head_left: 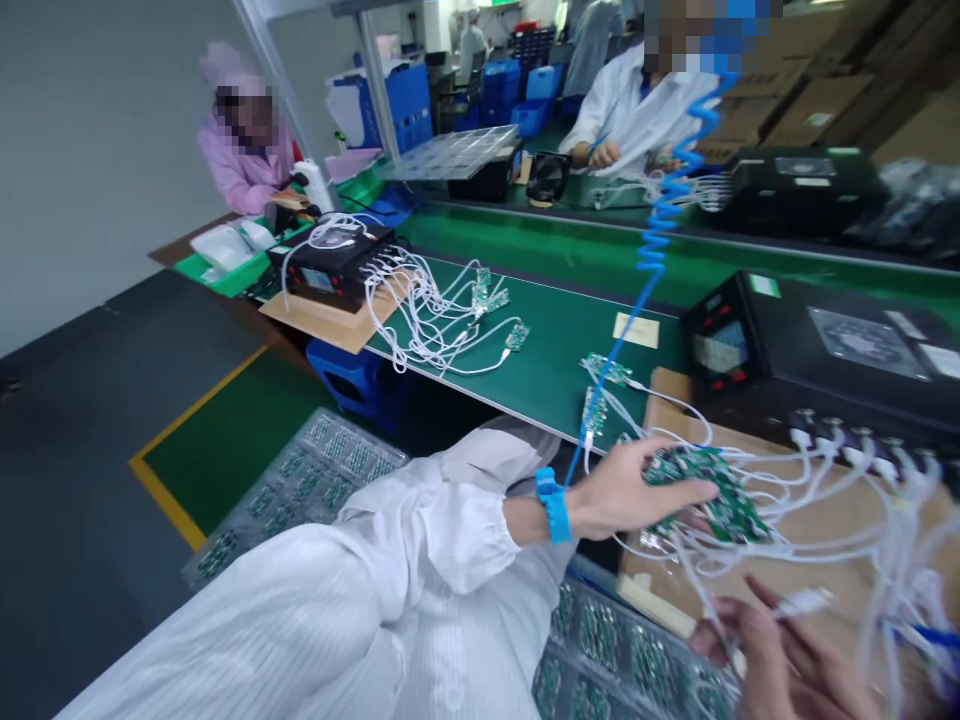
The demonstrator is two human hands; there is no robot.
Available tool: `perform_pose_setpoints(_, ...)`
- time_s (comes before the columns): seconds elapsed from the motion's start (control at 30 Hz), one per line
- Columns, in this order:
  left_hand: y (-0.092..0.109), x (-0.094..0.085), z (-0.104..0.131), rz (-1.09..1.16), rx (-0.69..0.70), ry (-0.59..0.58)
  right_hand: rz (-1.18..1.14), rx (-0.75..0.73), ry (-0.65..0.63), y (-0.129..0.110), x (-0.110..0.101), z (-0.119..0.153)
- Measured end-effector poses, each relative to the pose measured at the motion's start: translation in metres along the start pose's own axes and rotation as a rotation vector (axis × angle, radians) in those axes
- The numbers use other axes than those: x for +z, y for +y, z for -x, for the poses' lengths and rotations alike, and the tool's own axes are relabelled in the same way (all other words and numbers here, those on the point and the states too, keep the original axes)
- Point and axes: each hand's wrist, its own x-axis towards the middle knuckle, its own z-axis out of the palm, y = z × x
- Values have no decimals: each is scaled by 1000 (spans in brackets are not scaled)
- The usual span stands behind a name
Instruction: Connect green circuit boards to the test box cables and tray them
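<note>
My left hand (619, 488), with a blue wrist strap (553, 505) and coiled blue cord (667, 215), grips several green circuit boards (712, 495) between thumb and fingers. Lower right, my right hand (776, 645) is closed on a white cable (802, 603), whose plug end sticks out past the fingers. More white cables run under the boards to sockets on a black tester box (825, 350). On the green bench top, two small circuit boards (595, 410) lie with cables plugged in, left of the box.
A second black box (330, 265) with cables and small boards (516, 335) stands farther left. Trays of boards (300, 490) lie below the bench, near a blue stool (352, 385). One co-worker (244, 140) sits at far left, another (637, 110) across the bench.
</note>
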Motion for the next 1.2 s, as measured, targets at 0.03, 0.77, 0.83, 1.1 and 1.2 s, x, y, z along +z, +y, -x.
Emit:
perform_pose_setpoints(0.03,3,1,1,-17,28,5,42,39,-14,-7,3,4)
perform_pose_setpoints(0.77,21,8,-3,-245,87,-54,168,-154,-87,-17,16,-2)
perform_pose_setpoints(0.83,23,5,-4,-294,80,-78,190,-159,-138,-20,14,-3)
perform_pose_setpoints(1.1,32,1,-3,-448,74,-175,174,-136,-180,-24,8,-4)
perform_pose_setpoints(1.2,35,2,-1,-497,83,-192,201,-134,-166,-21,11,-2)
